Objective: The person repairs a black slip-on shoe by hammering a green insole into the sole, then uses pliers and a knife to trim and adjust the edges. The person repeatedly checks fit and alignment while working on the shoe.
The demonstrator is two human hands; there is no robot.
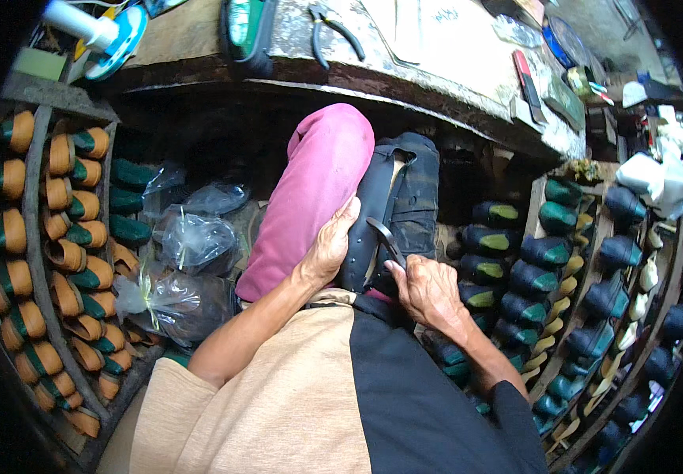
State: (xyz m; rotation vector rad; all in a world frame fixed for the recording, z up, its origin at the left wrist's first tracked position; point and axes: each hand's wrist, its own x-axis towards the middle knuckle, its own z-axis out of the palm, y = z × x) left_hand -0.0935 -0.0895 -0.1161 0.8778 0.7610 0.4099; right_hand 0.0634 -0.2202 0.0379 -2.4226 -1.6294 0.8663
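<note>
A dark shoe upper point(367, 189) with small dots along its edge lies over my lap, between a pink-covered knee point(326, 158) and a dark-covered knee point(416, 189). My left hand point(330, 246) holds it from the left, with the thumb along its side. In my right hand point(430, 288) is a dark metal tool with a curved head point(386, 237); its handle is hidden in the fingers. The tool's head lies over the right part of the shoe upper, and I cannot tell whether the two touch.
Ahead, a worn workbench point(191, 47) carries pliers point(333, 35), a red-handled knife point(527, 83) and a green block point(562, 103). Racks of tan shoes point(14, 229) stand at left, dark blue and green shoes point(547, 249) at right. Clear plastic bags point(191, 237) sit beside my left leg.
</note>
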